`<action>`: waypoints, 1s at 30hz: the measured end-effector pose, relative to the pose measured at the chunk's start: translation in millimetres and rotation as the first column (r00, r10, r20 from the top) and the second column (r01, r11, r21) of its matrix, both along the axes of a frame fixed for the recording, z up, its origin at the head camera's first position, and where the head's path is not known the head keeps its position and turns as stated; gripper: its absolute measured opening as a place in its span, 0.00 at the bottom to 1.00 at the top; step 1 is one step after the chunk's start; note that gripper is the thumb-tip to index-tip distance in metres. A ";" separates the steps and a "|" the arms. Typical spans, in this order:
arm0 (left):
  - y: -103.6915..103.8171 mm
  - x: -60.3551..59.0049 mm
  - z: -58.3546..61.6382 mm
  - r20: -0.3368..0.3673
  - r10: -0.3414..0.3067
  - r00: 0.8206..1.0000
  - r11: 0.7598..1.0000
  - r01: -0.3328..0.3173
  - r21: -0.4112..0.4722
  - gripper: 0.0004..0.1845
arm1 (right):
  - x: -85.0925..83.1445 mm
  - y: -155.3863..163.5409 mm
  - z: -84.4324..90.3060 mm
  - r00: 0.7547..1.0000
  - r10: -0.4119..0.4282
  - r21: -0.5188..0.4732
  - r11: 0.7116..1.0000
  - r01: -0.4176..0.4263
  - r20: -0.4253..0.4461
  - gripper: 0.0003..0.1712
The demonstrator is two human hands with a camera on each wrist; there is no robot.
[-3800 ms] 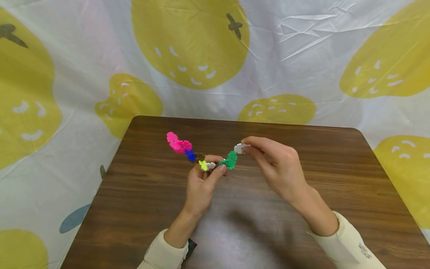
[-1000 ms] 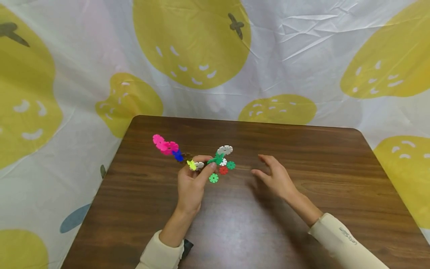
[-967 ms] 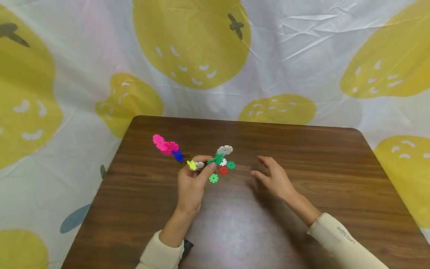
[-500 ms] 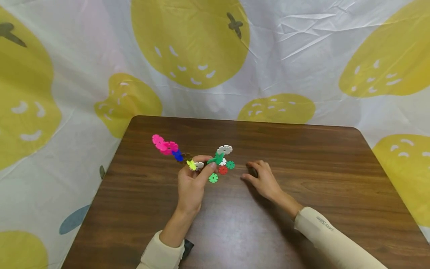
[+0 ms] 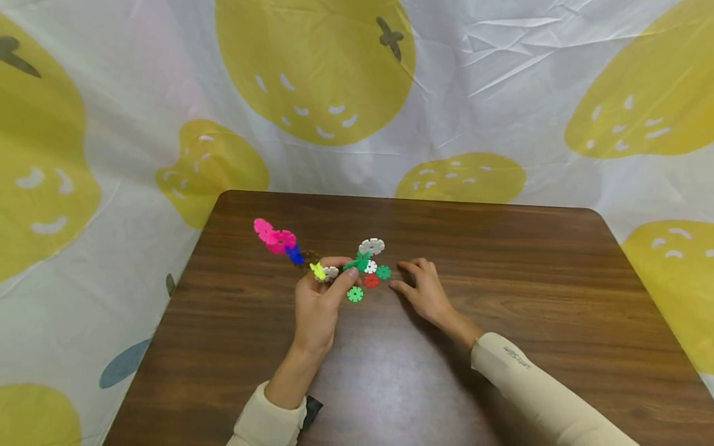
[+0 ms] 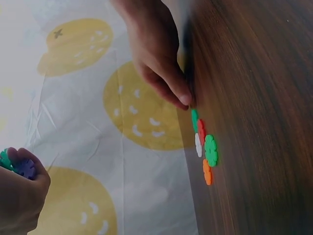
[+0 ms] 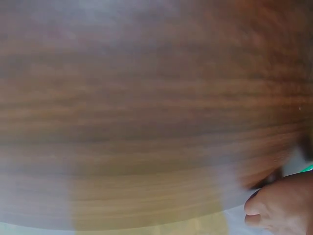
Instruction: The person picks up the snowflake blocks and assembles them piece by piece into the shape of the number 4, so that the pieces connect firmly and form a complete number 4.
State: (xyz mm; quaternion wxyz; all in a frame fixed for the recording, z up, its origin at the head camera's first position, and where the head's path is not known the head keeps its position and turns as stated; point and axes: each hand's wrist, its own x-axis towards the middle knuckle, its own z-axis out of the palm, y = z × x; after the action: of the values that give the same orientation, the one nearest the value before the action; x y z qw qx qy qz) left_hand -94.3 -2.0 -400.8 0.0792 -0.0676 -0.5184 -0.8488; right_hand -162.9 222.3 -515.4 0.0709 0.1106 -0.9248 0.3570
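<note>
My left hand pinches a chain of interlocking plastic snowflake discs at its green discs, thumb on top. From there the chain runs left through white, yellow, brown and blue to pink discs. At its right end a white disc stands up. My right hand is low over the table, thumb and fingers apart, fingertips close to a loose green disc. In the left wrist view, the right hand has its fingertips just beside that green disc; the left hand shows at the lower left.
Beside the chain lie loose red, white and light green discs. An orange disc shows only in the left wrist view. The brown wooden table backs onto a fruit-patterned cloth.
Earlier my right hand pinched the white disc at the chain's end; it let go and has since moved left to the loose green disc. The left hand shifted slightly left, then stayed nearly still.
</note>
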 end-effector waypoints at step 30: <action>-0.6 -0.2 5.8 0.155 -0.077 0.985 0.997 0.077 0.005 0.08 | -13.4 -14.4 17.6 0.989 -0.009 -0.107 0.994 0.025 0.149 0.12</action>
State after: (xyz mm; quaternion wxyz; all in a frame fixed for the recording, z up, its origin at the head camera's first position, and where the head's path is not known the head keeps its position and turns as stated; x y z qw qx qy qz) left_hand -94.6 -2.6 -395.0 0.0059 -0.0216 -0.5204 -0.8536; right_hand -176.3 207.9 -497.8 0.0109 0.0717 -0.9078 0.4131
